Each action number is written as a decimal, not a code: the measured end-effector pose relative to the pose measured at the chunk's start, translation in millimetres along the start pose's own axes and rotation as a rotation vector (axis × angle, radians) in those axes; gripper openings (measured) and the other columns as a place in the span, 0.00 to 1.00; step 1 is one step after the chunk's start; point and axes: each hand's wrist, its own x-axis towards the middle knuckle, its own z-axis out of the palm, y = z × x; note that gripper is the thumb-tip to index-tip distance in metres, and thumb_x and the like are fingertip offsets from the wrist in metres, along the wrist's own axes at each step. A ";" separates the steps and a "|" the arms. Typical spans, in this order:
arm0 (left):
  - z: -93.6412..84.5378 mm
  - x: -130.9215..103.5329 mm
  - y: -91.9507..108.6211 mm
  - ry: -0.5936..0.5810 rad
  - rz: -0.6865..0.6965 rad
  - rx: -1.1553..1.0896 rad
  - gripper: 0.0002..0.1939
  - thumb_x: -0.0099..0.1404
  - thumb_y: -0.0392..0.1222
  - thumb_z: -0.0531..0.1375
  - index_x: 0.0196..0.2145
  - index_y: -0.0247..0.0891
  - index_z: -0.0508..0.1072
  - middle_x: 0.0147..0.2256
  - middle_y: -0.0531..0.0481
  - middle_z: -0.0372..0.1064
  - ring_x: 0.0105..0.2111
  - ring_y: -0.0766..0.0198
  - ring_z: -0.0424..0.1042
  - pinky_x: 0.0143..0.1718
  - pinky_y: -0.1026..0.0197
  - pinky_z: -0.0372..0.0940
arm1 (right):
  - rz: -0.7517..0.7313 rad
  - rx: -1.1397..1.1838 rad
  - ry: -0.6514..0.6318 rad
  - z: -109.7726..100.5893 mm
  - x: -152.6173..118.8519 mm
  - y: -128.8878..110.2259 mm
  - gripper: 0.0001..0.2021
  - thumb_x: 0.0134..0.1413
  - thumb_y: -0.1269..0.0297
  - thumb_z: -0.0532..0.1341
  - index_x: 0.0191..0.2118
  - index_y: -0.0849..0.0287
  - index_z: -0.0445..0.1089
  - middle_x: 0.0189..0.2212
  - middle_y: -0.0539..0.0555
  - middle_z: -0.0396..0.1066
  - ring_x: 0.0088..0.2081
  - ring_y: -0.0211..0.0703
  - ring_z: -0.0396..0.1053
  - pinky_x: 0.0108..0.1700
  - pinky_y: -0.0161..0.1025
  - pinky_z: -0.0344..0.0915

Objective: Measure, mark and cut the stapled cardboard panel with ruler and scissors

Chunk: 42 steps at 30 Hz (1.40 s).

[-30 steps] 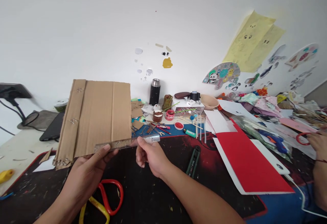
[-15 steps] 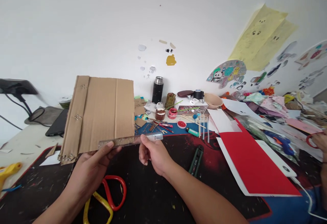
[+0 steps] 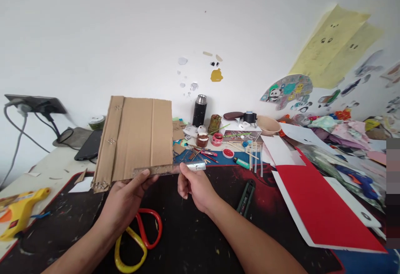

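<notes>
Our left grip (image 3: 129,192) and right grip (image 3: 198,186), thumbs (image 3: 186,172) uppermost, pinch a clear, straight plastic ruler (image 3: 164,169), our forearms (image 3: 246,234) slanting inward

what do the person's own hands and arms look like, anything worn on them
The left hand and right hand are ordinary human hands, without gloves. The left forearm and right forearm show no sleeve, watch or bracelet. No ring shows on the visible fingers; some are partly hidden.

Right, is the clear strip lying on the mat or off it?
Off the mat: left hand and right hand hold the clear strip up in front of the cardboard.
</notes>
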 end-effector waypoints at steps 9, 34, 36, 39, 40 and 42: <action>3.0 -3.9 3.2 0.004 0.018 0.023 0.16 0.44 0.47 0.85 0.22 0.37 0.85 0.30 0.44 0.85 0.35 0.55 0.84 0.45 0.56 0.84 | 0.005 -0.038 -0.021 -1.3 -3.7 -6.3 0.39 0.54 0.22 0.69 0.19 0.57 0.66 0.16 0.48 0.63 0.18 0.35 0.60 0.22 0.35 0.51; 5.9 -4.3 0.7 -0.063 0.021 0.025 0.20 0.44 0.51 0.86 0.26 0.34 0.87 0.32 0.41 0.86 0.36 0.53 0.85 0.48 0.53 0.84 | 0.008 0.005 0.010 -0.6 -6.0 -13.4 0.37 0.50 0.27 0.74 0.18 0.58 0.67 0.15 0.46 0.60 0.17 0.33 0.58 0.20 0.33 0.51; 5.1 -3.9 0.6 -0.072 0.016 0.032 0.21 0.44 0.51 0.86 0.27 0.34 0.88 0.32 0.40 0.87 0.36 0.52 0.86 0.49 0.52 0.83 | 0.000 0.005 0.005 -0.9 -6.2 -13.8 0.37 0.51 0.27 0.74 0.19 0.58 0.67 0.15 0.46 0.60 0.17 0.33 0.59 0.20 0.33 0.51; 3.6 -4.8 0.5 -0.078 0.013 0.037 0.20 0.45 0.52 0.86 0.26 0.35 0.88 0.32 0.39 0.87 0.36 0.51 0.87 0.51 0.50 0.83 | -0.012 0.012 -0.009 -1.4 -7.2 -14.3 0.36 0.53 0.28 0.74 0.20 0.57 0.67 0.15 0.46 0.61 0.18 0.33 0.59 0.20 0.32 0.52; 3.2 -5.1 0.5 -0.078 0.013 0.037 0.20 0.45 0.52 0.86 0.26 0.35 0.88 0.32 0.40 0.87 0.36 0.51 0.87 0.52 0.50 0.83 | -0.012 0.016 -0.012 -1.5 -7.5 -14.2 0.36 0.53 0.28 0.74 0.20 0.57 0.67 0.15 0.46 0.61 0.18 0.33 0.60 0.20 0.32 0.52; 2.8 -5.4 0.6 -0.077 0.011 0.035 0.19 0.45 0.52 0.85 0.25 0.36 0.87 0.32 0.41 0.87 0.36 0.52 0.87 0.51 0.52 0.83 | -0.006 0.028 -0.010 -1.3 -7.6 -13.7 0.35 0.52 0.29 0.75 0.21 0.57 0.67 0.16 0.46 0.62 0.18 0.33 0.60 0.20 0.32 0.52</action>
